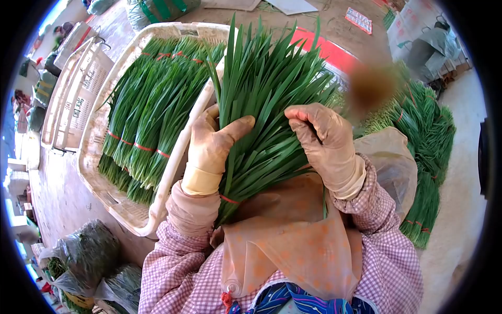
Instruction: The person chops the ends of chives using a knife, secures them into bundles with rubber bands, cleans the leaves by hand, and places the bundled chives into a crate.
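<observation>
A large bunch of garlic chives (266, 99) leans against my apron (293, 230), its leaves fanned out away from me. A red band (229, 199) circles it near the lower end. My left hand (209, 146), in a rubber glove, is closed around the left side of the bunch, thumb across the leaves. On the right edge of the bunch, my gloved right hand (327, 144) has its fingers pinched together by the leaves. What lies between those fingertips is hidden. A single loose leaf (324, 204) hangs below that hand.
To the left stands a white plastic crate (157, 212) of red-banded chive bundles (151, 115). More chives (426, 157) are piled on the right. Another crate (78, 99) stands farther left, with plastic-wrapped greens (89, 251) at lower left. A blurred brown spot covers part of the upper right.
</observation>
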A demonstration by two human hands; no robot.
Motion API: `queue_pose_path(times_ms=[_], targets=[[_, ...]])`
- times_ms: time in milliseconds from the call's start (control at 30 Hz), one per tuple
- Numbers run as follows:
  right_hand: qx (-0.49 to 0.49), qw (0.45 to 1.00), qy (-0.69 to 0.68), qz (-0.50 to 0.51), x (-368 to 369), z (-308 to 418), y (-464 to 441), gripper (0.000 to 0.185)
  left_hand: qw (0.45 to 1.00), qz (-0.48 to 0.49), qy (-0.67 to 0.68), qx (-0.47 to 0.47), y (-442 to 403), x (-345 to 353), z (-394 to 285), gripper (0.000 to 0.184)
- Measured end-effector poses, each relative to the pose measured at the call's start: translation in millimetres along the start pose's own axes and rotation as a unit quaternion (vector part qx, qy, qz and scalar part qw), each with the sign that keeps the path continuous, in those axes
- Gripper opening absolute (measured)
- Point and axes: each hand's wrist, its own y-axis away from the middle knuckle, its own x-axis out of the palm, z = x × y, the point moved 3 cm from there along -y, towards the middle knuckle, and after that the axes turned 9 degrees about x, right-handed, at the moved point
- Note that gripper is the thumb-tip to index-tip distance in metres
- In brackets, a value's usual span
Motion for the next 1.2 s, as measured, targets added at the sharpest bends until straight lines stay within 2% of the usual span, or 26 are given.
queue_pose_path(times_ms=[100,167,300,367,400,433,500,533,567,600,633,667,700,767,800,833,900,967,1033,1067,1100,1167,1200], targets=[[0.042,0.999,-0.024,0.010,-1.4,-2.5,7.7,0.016,1.000,0.009,0.004,-0.007,-3.6,-2.2,3.3,0.033],[0.101,0.993,-0.031,0.056,-1.3,-6.7,7.8,0.016,1.000,0.011,0.017,-0.010,-4.3,-0.4,5.2,0.034],[0.119,0.986,0.018,0.119,-4.5,-2.2,-4.8,0.015,1.000,0.008,0.011,-0.006,-4.2,2.0,5.2,0.034],[0.067,0.975,0.059,0.202,-1.3,5.4,-12.3,0.016,1.000,0.007,-0.002,-0.003,-3.3,3.7,3.1,0.034],[0.024,0.972,0.103,0.212,1.5,4.4,-12.5,0.015,1.000,0.008,-0.008,-0.002,-2.2,4.6,1.3,0.034],[0.021,0.972,0.102,0.209,4.0,2.5,-12.3,0.015,1.000,0.009,-0.014,0.000,-1.9,4.8,-0.7,0.034],[-0.086,0.960,0.227,0.142,8.2,5.0,-8.6,0.012,1.000,0.012,-0.014,0.009,-3.4,2.5,1.3,0.035],[-0.044,0.977,0.160,0.136,7.4,2.0,-5.4,0.009,1.000,0.014,-0.011,0.006,-3.8,3.0,0.6,0.036],[-0.045,0.977,0.160,0.134,9.2,-0.7,-3.1,0.009,1.000,0.016,-0.008,0.001,-4.2,3.4,0.8,0.037],[0.059,0.996,0.013,0.060,5.7,-8.9,-2.5,0.008,1.000,0.021,0.012,0.011,-5.0,2.9,3.7,0.039],[0.160,0.978,-0.134,-0.015,3.5,-19.7,0.0,0.007,1.000,0.021,0.013,0.011,-4.4,3.4,3.6,0.039],[0.201,0.955,-0.209,-0.064,-2.4,-34.3,-0.4,0.008,1.000,0.014,0.008,0.013,-3.7,3.8,3.2,0.040],[0.205,0.953,-0.212,-0.068,-16.2,-36.3,-4.5,0.008,1.000,0.008,0.002,0.014,-3.5,3.7,2.7,0.040],[0.116,0.981,-0.088,-0.126,-37.1,-36.9,-13.6,0.005,1.000,0.011,0.005,0.006,-5.7,1.5,5.0,0.039],[0.119,0.981,-0.087,-0.129,-43.4,-39.2,-17.4,0.005,1.000,0.015,0.009,-0.002,-6.6,1.3,6.3,0.039],[0.047,0.978,-0.057,-0.195,-54.5,-35.4,-19.8,0.007,1.000,0.022,0.010,-0.005,-7.4,1.4,6.2,0.039],[-0.026,0.964,-0.017,-0.264,-71.9,-20.5,-15.7,0.011,1.000,0.020,-0.015,0.001,-8.0,2.2,3.7,0.037],[-0.098,0.976,-0.051,-0.187,-71.3,9.1,-5.6,0.022,0.999,0.033,-0.024,0.000,-6.0,6.7,4.3,0.038],[-0.190,0.976,0.075,-0.072,-46.2,10.9,1.3,0.025,0.995,0.052,-0.061,0.059,-6.6,7.9,6.4,0.041],[-0.240,0.963,0.124,-0.015,-33.4,11.0,6.1,0.029,0.991,0.079,-0.075,0.074,-7.2,9.5,5.5,0.055],[-0.230,0.950,0.211,0.005,-18.2,12.2,15.2,0.031,0.991,0.083,-0.077,0.072,-6.2,12.0,6.0,0.055],[-0.221,0.943,0.248,0.008,0.1,7.4,30.8,0.037,0.961,0.111,-0.179,0.177,-2.0,17.3,0.4,0.072],[-0.184,0.941,0.281,0.041,7.2,4.8,39.1,0.037,0.947,0.111,-0.229,0.198,-4.4,11.8,3.8,0.077]])
